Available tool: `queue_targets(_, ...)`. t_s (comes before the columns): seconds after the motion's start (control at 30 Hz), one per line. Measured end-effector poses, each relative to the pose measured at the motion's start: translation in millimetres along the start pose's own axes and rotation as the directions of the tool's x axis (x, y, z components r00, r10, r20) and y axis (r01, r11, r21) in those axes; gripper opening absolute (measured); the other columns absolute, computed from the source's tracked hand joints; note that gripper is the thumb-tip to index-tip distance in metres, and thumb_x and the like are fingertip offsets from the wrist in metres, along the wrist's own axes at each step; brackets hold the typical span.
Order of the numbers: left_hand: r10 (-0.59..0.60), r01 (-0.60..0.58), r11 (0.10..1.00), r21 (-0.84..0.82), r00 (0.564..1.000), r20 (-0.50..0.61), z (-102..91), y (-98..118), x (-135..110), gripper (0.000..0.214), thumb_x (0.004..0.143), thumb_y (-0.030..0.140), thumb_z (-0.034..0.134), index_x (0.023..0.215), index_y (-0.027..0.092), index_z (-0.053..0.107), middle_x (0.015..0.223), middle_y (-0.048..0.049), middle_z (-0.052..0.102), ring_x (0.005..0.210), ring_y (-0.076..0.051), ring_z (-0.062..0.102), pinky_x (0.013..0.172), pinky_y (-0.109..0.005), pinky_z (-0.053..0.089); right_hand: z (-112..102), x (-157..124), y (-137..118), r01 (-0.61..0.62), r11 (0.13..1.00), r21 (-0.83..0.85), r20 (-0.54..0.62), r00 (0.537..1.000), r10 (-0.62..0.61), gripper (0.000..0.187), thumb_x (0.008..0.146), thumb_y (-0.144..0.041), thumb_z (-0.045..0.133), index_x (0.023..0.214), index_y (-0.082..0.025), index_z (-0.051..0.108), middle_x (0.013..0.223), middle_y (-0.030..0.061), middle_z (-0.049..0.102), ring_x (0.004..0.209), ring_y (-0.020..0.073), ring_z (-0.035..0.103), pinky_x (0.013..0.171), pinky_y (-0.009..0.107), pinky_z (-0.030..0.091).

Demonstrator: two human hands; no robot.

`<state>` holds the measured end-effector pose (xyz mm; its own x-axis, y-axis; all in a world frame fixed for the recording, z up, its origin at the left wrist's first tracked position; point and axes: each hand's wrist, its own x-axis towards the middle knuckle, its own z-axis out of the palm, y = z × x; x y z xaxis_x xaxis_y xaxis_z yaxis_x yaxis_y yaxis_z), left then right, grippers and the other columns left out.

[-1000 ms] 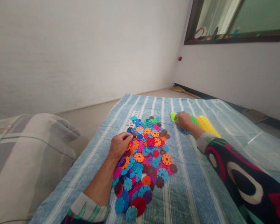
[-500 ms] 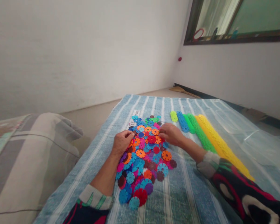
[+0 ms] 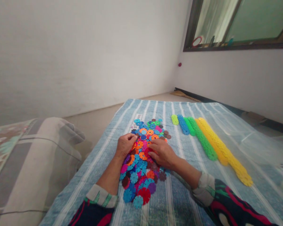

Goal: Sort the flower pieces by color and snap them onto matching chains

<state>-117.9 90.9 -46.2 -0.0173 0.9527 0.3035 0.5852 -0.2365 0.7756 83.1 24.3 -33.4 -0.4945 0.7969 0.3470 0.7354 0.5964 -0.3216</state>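
A loose pile of notched plastic snowflake discs (image 3: 134, 177), in blue, orange, red, purple, pink and brown, is spread over the striped cloth (image 3: 153, 108). At the pile's left edge is my left hand (image 3: 125, 145), its thumb and forefinger pressed together; what they pinch, if anything, is too small to make out. My right hand (image 3: 163, 154) reaches over the pile's right side, fingers apart, the tips touching discs near a red disc (image 3: 148, 153). Its palm hides some discs beneath.
To the right lie rows of overlapped discs: a short lime row (image 3: 174, 119), a blue row (image 3: 183, 125), green rows (image 3: 204, 142) and long yellow rows (image 3: 224, 150). Clear plastic bags (image 3: 257, 135) lie beyond them. Left of the cloth stands a fabric-covered seat (image 3: 47, 157).
My right hand has moved left and nearer, from the pile's right edge onto its middle, and its fingers have spread. My left hand stays at the left edge. The view has tilted slightly.
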Motion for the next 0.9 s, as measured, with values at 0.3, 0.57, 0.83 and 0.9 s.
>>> queue_targets(0.3,0.015,-0.015,1.0,0.003,0.999,-0.039,-0.3,-5,2,0.028,0.07,0.041,0.054,0.068,0.017,0.068,0.068,0.0001,0.069,0.064,-0.015,0.061,0.067,-0.023,0.047,20,28,-16,-0.154,0.983,-0.1,0.01,0.988,0.156,0.026,0.09,-0.042,0.054,0.098,-0.019,0.063,0.102,0.0075,0.06,0.098,0.0213,0.051,0.084,0.033,0.037)
queue_targets(0.57,-0.006,0.005,1.0,-0.014,0.998,-0.06,1.2,-6,3,0.027,0.07,0.04,0.054,0.07,0.017,0.068,0.072,-0.0006,0.071,0.066,-0.016,0.062,0.071,-0.025,0.048,19,23,-21,-0.148,0.982,-0.119,-0.026,0.989,0.146,0.025,0.094,-0.039,0.048,0.095,-0.019,0.062,0.101,0.0078,0.059,0.097,0.0208,0.05,0.083,0.033,0.037)
queue_targets(0.83,-0.004,0.003,1.0,-0.012,0.997,-0.077,0.9,-8,4,0.028,0.069,0.04,0.054,0.071,0.016,0.068,0.072,-0.0013,0.071,0.068,-0.016,0.063,0.071,-0.025,0.048,28,29,-19,-0.176,0.973,-0.15,0.015,0.984,0.18,0.03,0.093,-0.044,0.047,0.1,-0.019,0.061,0.104,0.0089,0.06,0.101,0.0235,0.05,0.086,0.036,0.038)
queue_targets(0.9,0.004,-0.005,1.0,-0.003,0.997,-0.08,1.1,-9,4,0.028,0.069,0.04,0.054,0.07,0.016,0.068,0.071,-0.0013,0.07,0.068,-0.017,0.063,0.071,-0.025,0.048,29,24,-25,-0.138,0.982,-0.128,0.033,0.989,0.143,0.029,0.094,-0.042,0.045,0.098,-0.019,0.061,0.101,0.008,0.06,0.095,0.0213,0.052,0.083,0.034,0.039)
